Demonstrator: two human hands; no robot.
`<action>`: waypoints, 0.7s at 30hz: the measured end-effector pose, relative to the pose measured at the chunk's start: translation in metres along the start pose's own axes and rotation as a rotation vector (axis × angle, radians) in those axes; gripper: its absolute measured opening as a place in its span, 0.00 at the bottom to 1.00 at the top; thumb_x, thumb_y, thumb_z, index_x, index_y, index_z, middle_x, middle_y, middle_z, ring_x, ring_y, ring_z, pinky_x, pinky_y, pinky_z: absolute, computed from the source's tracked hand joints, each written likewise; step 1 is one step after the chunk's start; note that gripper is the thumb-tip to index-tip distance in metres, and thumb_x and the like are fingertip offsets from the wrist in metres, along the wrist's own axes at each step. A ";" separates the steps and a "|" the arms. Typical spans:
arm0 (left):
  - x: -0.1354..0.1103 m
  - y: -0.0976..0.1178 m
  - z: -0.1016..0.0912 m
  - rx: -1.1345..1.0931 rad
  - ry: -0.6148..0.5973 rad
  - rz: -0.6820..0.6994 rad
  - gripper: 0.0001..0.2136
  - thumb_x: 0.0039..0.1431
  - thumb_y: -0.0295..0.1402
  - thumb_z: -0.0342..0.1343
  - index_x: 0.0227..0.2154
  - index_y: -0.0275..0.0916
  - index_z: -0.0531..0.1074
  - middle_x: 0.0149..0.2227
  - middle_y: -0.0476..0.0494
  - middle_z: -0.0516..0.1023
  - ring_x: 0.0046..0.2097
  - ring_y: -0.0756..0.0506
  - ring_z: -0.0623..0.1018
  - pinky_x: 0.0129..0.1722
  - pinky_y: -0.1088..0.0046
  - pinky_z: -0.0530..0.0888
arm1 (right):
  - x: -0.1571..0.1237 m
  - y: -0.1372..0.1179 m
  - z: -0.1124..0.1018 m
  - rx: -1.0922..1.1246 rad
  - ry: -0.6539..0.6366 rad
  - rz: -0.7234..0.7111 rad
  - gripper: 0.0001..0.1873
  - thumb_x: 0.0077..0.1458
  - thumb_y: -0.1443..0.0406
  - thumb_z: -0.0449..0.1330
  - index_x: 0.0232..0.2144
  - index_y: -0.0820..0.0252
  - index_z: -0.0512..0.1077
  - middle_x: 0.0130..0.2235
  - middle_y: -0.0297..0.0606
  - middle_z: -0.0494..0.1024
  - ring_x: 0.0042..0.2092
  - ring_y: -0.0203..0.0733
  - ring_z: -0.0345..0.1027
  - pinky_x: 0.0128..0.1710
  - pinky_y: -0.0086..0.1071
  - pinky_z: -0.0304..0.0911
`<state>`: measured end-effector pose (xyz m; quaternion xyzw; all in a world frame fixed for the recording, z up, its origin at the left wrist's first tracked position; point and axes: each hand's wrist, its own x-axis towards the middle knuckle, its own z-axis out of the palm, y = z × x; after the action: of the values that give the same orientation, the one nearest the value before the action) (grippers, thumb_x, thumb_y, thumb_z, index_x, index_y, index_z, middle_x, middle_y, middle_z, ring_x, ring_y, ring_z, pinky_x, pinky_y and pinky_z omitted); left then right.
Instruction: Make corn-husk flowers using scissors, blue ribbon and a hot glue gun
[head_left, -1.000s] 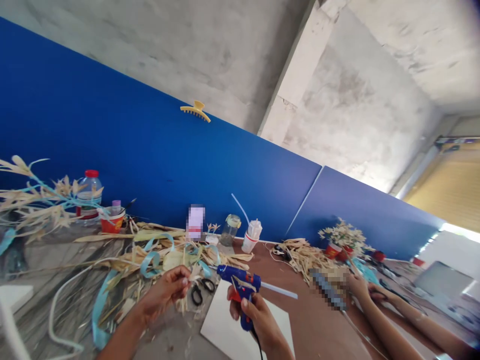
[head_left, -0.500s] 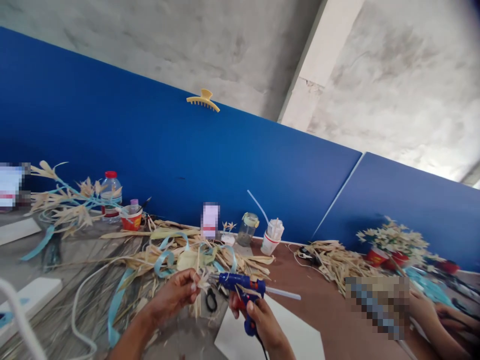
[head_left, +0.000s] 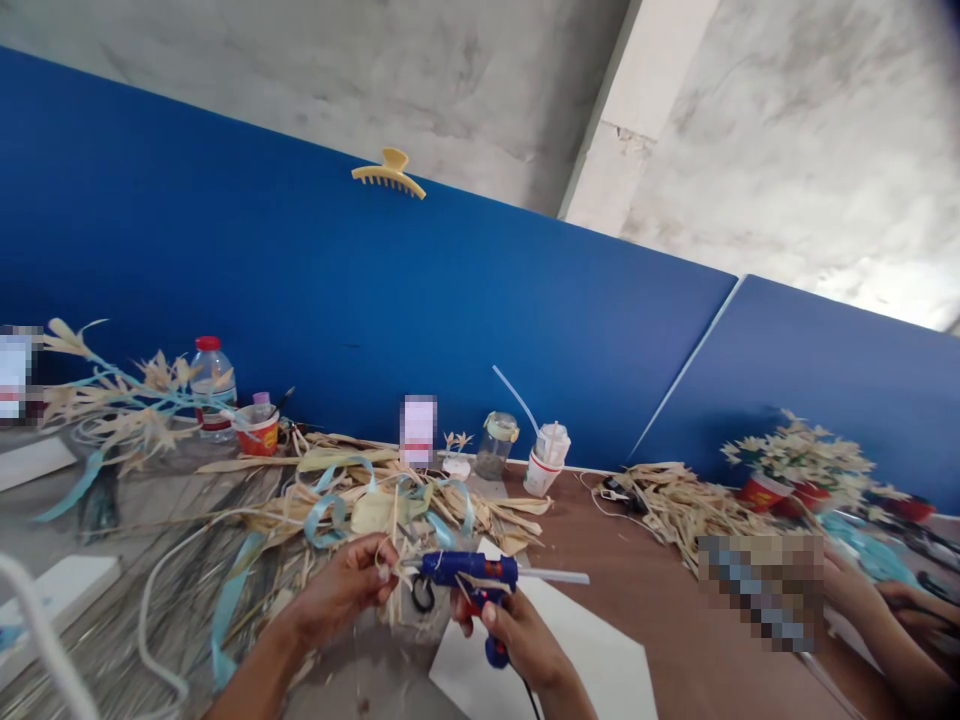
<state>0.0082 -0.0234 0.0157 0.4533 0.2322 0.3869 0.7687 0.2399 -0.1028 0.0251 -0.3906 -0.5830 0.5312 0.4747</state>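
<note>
My right hand grips a blue hot glue gun by its handle, nozzle pointing left, a clear glue stick jutting out the back to the right. My left hand pinches a small bundle of dried straw pieces right at the gun's nozzle. Both hands hover over the table near a white sheet. Black scissors lie just beneath the nozzle.
A heap of dried husk strips and light blue ribbon covers the table behind my hands. A water bottle, red cup, glass jar and white cup stand along the blue partition. Another person's hands work at the right.
The view has swung slightly left and down. My two hands have drawn closer together, the glue gun's nozzle now meeting the straw pieces in my left hand.
</note>
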 end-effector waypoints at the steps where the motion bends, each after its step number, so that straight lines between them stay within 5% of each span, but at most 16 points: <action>1: 0.000 0.000 0.000 -0.004 -0.001 -0.003 0.19 0.34 0.42 0.72 0.22 0.37 0.70 0.18 0.55 0.66 0.21 0.55 0.65 0.22 0.78 0.55 | 0.000 0.000 0.000 -0.004 -0.004 -0.001 0.29 0.45 0.39 0.58 0.29 0.60 0.73 0.32 0.41 0.72 0.32 0.40 0.64 0.33 0.34 0.59; 21: 0.001 -0.001 0.000 -0.001 -0.013 0.000 0.18 0.35 0.41 0.71 0.22 0.36 0.70 0.19 0.55 0.66 0.21 0.55 0.65 0.23 0.78 0.55 | 0.000 0.003 -0.003 -0.055 -0.046 -0.054 0.29 0.49 0.40 0.55 0.27 0.61 0.72 0.29 0.39 0.69 0.34 0.42 0.63 0.37 0.37 0.57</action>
<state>0.0089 -0.0231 0.0144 0.4553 0.2270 0.3840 0.7705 0.2429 -0.1016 0.0218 -0.3752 -0.6186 0.5110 0.4642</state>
